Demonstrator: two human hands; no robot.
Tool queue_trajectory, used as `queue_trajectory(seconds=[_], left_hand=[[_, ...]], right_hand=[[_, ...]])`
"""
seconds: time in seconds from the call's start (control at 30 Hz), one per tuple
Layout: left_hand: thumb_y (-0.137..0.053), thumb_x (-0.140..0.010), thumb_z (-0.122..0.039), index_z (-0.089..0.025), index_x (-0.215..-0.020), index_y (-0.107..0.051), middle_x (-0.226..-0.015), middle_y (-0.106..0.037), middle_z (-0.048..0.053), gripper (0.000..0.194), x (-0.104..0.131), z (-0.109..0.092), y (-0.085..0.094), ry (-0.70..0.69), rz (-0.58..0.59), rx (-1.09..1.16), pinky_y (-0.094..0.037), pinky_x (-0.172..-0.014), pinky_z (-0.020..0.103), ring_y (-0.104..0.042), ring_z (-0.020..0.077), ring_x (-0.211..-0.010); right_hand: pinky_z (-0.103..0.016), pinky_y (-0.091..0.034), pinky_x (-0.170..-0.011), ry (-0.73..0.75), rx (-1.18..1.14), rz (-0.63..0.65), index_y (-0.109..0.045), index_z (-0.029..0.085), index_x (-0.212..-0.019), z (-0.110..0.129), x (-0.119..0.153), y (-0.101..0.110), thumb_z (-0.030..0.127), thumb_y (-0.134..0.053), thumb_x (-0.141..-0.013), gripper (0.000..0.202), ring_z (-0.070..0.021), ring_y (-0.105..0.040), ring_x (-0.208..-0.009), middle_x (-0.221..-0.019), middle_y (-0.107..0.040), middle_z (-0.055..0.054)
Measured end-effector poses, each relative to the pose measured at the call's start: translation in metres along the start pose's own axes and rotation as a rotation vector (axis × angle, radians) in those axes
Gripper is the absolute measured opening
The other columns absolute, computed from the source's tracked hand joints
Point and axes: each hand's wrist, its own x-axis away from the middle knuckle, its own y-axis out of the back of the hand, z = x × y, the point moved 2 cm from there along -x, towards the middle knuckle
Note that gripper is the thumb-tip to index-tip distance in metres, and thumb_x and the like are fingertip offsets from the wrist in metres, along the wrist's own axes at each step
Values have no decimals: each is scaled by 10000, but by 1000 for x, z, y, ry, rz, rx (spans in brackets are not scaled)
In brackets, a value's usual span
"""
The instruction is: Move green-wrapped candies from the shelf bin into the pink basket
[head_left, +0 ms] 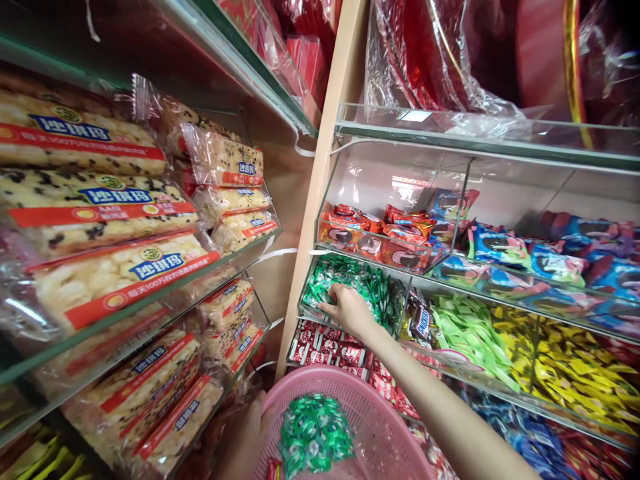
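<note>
My right hand (350, 308) reaches into a glass shelf bin of green-wrapped candies (380, 293), over its front edge. Its fingers are curled, and whatever they hold is hidden. My left hand (247, 427), blurred and partly in shadow, grips the left side of a pink plastic basket (387, 420). Inside the basket lies a heap of green-wrapped candies (316, 433), with a small red wrapper (274, 469) beside it. The basket is tilted toward me below the bin.
Wrapped sachima bars (135, 267) fill glass shelves on the left. A wooden post (313, 193) stands at the corner. Red-and-white sweets (327, 347) lie under the green bin. Light green (473, 327) and yellow packets (575, 360) sit to the right. A glass shelf (480, 143) spans above.
</note>
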Motion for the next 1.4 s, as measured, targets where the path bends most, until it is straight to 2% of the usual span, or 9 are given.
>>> queue_trajectory(seconds=[0.1,0.3,0.77,0.9,1.0,1.1,1.23,1.33,1.4], left_hand=[[-526,-783,-417,-207,-964,-703,-998,-744,78,329,0,0,0,-37,5,-25,-499,-834,310,-659,271,-1034],[-387,-882,-313,-142,-1217,-598,-1146,-701,123,431,3,-7,1,-109,95,-258,-463,-904,309,-645,227,-1084],[-340,-926,-366,-142,-1178,-602,-1078,-712,117,427,8,-17,9,-144,138,-338,-445,-831,294,-661,230,-1022],[-333,-929,-372,-147,-1132,-622,-1077,-711,128,419,7,-20,12,-155,128,-391,-450,-816,308,-664,247,-1015],[-336,-931,-372,-156,-1135,-622,-1080,-710,138,412,5,-20,13,-174,112,-448,-456,-810,314,-671,250,-999],[-332,-936,-355,-161,-1151,-608,-1057,-716,137,400,4,-18,11,-179,118,-487,-455,-804,309,-672,247,-1004],[-314,-941,-384,-170,-1087,-614,-996,-728,115,396,4,-17,10,-177,129,-478,-443,-761,277,-681,226,-965],[-305,-942,-399,-172,-1066,-616,-969,-732,108,404,6,-19,11,-176,134,-479,-437,-744,273,-686,225,-946],[-304,-942,-389,-172,-1070,-614,-972,-733,112,400,7,-20,12,-168,134,-493,-438,-743,279,-687,232,-948]], right_hand=[[-234,-341,-607,2,-108,17,-593,193,-791,-8,-4,-2,336,-689,-815,174,-148,-581,-703,-774,-662,-25],[-227,-385,-597,30,-359,70,-611,162,-752,-29,-16,-5,314,-684,-787,172,-123,-557,-617,-675,-644,8],[-264,-423,-708,12,-182,-61,-658,169,-967,-20,-9,4,225,-627,-835,146,-172,-620,-779,-897,-708,-53],[-278,-435,-684,90,-239,-205,-645,156,-1017,-15,11,25,280,-584,-874,199,-151,-565,-670,-904,-681,-59],[-294,-463,-705,185,-326,-275,-619,174,-1121,-8,48,36,341,-532,-917,278,-157,-564,-691,-934,-659,-65],[-313,-483,-767,205,-383,-190,-587,205,-1203,-7,96,16,359,-503,-942,315,-183,-597,-809,-990,-645,-74],[-321,-495,-824,88,-405,108,-603,241,-1150,-29,151,-48,312,-434,-966,260,-202,-618,-921,-1057,-632,-77],[-344,-488,-848,32,-329,204,-609,223,-1103,-53,177,-89,269,-428,-956,238,-226,-616,-965,-1042,-633,-83],[-353,-487,-837,14,-273,241,-601,219,-1102,-64,187,-104,242,-411,-952,243,-235,-617,-968,-1058,-630,-88]])
